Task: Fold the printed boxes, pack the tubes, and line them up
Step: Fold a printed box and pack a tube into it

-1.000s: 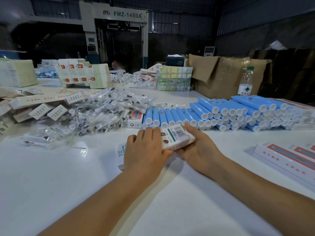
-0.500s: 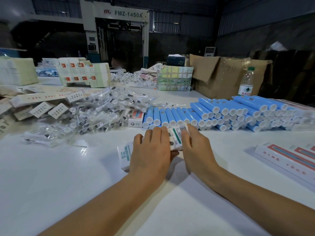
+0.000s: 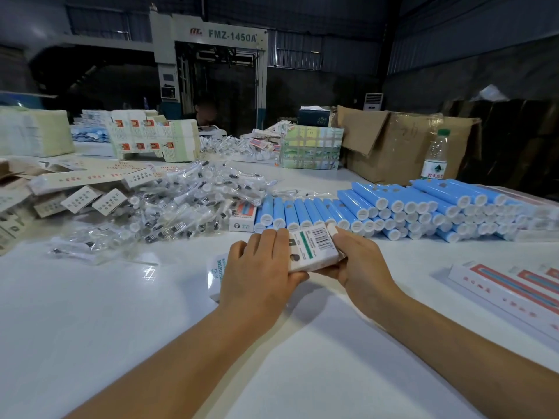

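Both hands have shifted: the right hand (image 3: 360, 264) now pinches the far end of the printed box (image 3: 314, 247), raised off the white table (image 3: 90, 328), while the left hand (image 3: 257, 270) grips its middle, fingers curled over (hiding the near print). Open tabletop lies near and left. Beyond, blue tubes (image 3: 393, 207) lie stacked; the right edge cuts off finished boxes (image 3: 514, 288).

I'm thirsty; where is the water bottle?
In the head view, the water bottle stands at the far right of the table, in front of the cardboard box and behind the blue tubes.
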`<action>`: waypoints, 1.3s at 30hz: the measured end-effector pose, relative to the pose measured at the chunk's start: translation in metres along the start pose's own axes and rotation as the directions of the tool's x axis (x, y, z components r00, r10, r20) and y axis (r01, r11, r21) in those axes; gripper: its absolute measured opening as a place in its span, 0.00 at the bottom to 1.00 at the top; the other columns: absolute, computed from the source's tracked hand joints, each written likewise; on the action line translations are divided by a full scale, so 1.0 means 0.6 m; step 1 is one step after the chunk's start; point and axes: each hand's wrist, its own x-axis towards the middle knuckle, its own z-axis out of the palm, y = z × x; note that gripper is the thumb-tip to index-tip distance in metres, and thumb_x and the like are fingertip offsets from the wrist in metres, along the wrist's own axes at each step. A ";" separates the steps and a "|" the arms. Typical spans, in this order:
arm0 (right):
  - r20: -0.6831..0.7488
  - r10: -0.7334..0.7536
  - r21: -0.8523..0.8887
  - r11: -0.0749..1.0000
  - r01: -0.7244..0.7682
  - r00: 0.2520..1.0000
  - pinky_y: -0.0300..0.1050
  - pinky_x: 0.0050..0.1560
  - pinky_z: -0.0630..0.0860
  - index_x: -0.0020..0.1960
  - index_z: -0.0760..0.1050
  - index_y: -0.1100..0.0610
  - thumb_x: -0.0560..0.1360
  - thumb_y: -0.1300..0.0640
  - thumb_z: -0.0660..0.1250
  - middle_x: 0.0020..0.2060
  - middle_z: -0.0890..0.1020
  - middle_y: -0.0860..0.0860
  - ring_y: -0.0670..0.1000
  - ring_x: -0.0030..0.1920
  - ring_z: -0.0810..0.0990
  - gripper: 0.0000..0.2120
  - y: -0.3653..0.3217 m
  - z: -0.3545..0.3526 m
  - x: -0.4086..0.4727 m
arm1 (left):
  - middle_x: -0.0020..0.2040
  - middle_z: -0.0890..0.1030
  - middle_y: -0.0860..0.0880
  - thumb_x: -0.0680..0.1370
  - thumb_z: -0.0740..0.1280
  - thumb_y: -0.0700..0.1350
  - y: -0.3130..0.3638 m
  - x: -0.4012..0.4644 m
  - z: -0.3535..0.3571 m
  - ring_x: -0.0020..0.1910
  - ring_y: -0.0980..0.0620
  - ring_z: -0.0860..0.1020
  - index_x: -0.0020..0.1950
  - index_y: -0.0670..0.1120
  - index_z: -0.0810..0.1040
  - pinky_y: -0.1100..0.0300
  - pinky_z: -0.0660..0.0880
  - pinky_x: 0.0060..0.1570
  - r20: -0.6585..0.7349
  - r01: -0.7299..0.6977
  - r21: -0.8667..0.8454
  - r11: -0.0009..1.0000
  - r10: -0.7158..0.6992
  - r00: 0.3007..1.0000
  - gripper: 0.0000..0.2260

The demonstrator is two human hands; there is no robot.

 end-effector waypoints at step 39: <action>-0.044 -0.356 -0.428 0.851 0.304 0.933 0.30 0.39 0.73 0.41 0.78 0.48 0.75 0.66 0.67 0.45 0.81 0.50 0.47 0.45 0.78 0.13 0.013 0.003 -0.016 | 0.40 0.81 0.45 0.58 0.80 0.59 -0.002 -0.002 0.008 0.35 0.47 0.78 0.49 0.40 0.81 0.54 0.73 0.32 -0.058 -0.090 0.155 0.984 0.100 0.993 0.30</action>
